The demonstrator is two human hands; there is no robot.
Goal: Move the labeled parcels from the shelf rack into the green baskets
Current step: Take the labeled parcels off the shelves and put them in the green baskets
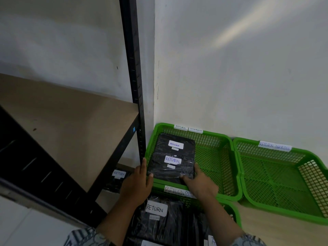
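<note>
My left hand (138, 181) and my right hand (200, 183) grip the near corners of a black wrapped parcel (171, 170) with a white "RETURN" label. I hold it inside the far green basket (218, 155), which stands in the wall corner. It overlaps a second black "RETURN" parcel (175, 139) that lies in that basket. I cannot tell whether the held parcel rests on it. A nearer green basket (230, 208) holds another black "RETURN" parcel (159, 221). One more labeled parcel (118, 176) lies on the rack's lower shelf.
The shelf rack stands at the left, with a brown board (71, 130) and a black upright post (134, 86) close beside my left hand. A third green basket (284, 174) sits by the wall at the right. White walls close the corner.
</note>
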